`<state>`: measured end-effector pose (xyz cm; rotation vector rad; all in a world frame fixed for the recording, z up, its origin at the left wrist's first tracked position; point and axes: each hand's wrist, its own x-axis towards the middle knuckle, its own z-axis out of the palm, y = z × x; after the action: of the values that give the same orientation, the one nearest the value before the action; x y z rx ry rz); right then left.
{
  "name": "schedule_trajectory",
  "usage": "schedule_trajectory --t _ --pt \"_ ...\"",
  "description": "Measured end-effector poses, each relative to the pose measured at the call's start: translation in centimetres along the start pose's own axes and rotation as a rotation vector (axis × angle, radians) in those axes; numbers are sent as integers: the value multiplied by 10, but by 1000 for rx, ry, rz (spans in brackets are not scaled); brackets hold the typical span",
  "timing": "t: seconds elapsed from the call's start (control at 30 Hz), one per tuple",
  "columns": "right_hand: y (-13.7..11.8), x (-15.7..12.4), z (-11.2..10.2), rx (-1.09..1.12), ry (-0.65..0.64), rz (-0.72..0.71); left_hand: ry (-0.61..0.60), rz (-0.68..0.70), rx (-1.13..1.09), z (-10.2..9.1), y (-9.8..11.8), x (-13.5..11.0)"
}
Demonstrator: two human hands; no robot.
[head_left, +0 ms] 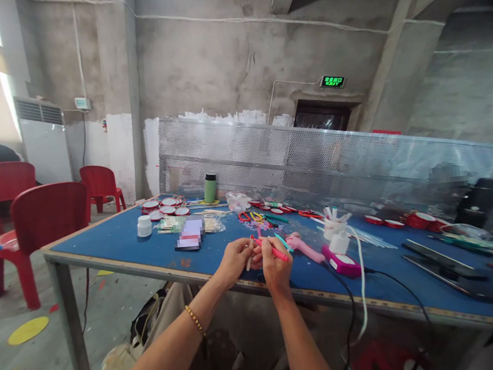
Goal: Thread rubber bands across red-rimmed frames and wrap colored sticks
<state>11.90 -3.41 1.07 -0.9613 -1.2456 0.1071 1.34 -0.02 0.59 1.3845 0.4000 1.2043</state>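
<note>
Near the table's front edge my two hands are close together. My right hand (277,271) is closed around a pinkish-red pen (281,254), its tip pointing left toward the other hand. My left hand (234,259) pinches a thin pale stick (249,258) with a bit of red near its upper end; its exact kind is too small to make out. Just beyond the fingers lie a turquoise pen-like piece (283,242) and a pink hot-glue-gun-like tool (306,247). To the left of the hands lies a phone (189,234) with a lit screen.
A white jar (143,226), a green bottle (210,188) and red-rimmed discs (169,211) stand on the blue table (117,242). Scissors (244,217), a white cup of pens (334,223), a magenta box (342,262) and cables lie further right. A perforated metal panel (244,156) borders the back.
</note>
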Motion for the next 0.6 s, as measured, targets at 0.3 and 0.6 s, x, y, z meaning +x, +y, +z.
schedule_trajectory --t 0.3,0.6 --pt "0 -1 0 31 -17 -9 17 30 50 0 1 -1" --pt "0 -1 -1 8 -36 7 13 61 106 -1 -2 0"
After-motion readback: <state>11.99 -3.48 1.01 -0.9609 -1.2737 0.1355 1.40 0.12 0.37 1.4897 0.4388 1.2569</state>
